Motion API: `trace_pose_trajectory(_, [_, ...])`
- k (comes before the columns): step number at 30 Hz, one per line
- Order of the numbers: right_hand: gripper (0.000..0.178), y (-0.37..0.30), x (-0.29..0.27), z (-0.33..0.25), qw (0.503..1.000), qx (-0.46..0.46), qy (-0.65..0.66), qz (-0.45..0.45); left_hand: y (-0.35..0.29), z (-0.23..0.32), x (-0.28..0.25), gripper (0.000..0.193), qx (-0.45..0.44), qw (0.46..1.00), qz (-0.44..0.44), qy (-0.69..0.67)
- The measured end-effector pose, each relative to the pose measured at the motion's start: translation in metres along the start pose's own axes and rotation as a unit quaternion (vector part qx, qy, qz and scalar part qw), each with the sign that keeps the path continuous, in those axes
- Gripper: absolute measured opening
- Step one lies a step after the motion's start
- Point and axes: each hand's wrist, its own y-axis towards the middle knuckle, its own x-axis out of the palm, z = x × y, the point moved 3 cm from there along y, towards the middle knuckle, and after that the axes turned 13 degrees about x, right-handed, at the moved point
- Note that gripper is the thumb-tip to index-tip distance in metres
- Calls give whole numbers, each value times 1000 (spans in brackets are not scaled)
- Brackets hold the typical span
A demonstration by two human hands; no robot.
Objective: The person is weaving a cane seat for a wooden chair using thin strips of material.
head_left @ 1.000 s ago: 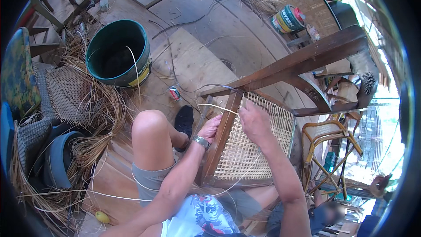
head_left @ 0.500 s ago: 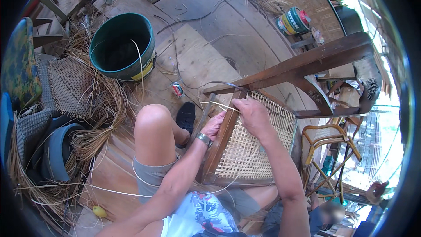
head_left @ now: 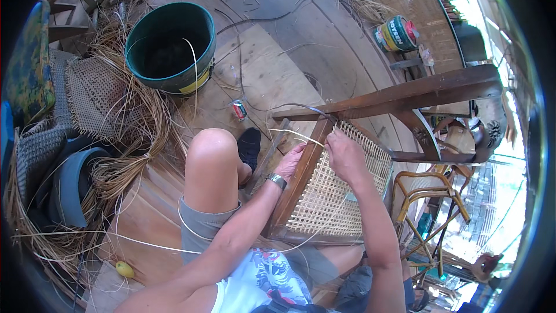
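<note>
A dark wooden chair point(head_left: 302, 190) lies tipped in front of me, its seat woven with open cane mesh point(head_left: 332, 202). My left hand point(head_left: 289, 165), with a metal watch on its wrist, is closed on the seat frame's left side; some of its fingers are hidden behind the wood. Over the upper left corner of the mesh, my right hand point(head_left: 346, 153) is closed in a pinch on a pale cane strand point(head_left: 296, 134). The strand's loose end sticks out leftward across the frame. Another long strand point(head_left: 145, 243) runs from the left past my thigh.
A dark green bucket point(head_left: 200, 75) stands at upper left beside heaped cane bundles point(head_left: 124, 179) and woven sheets point(head_left: 98, 84). A small can point(head_left: 239, 110) sits near my shoe. A paint pail point(head_left: 397, 33) and a rattan chair point(head_left: 431, 197) are on the right. A yellow fruit-like object point(head_left: 124, 269) lies lower left.
My right hand has moved from the frame's edge inward onto the mesh, fingers now more curled. The left hand stays by the frame. The whole view has shifted slightly.
</note>
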Motion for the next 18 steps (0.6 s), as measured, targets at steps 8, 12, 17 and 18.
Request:
trace_pose_trajectory(8, [9,12,0,-2,997,-31,-71,-25,-1,3,5,22,-34,990,-45,-128])
trace_pose_trajectory(12, [11,28,-8,-7,992,-40,-62,-106,1,3,5,26,-58,986,-44,-148])
trace_pose_trajectory(17, [14,45,-18,-10,980,44,-75,-176,-2,-2,6,29,-59,983,-5,-172])
trace_pose_trajectory(18, [14,46,-17,-13,980,29,-71,-181,-4,-3,6,29,-57,983,0,-176])
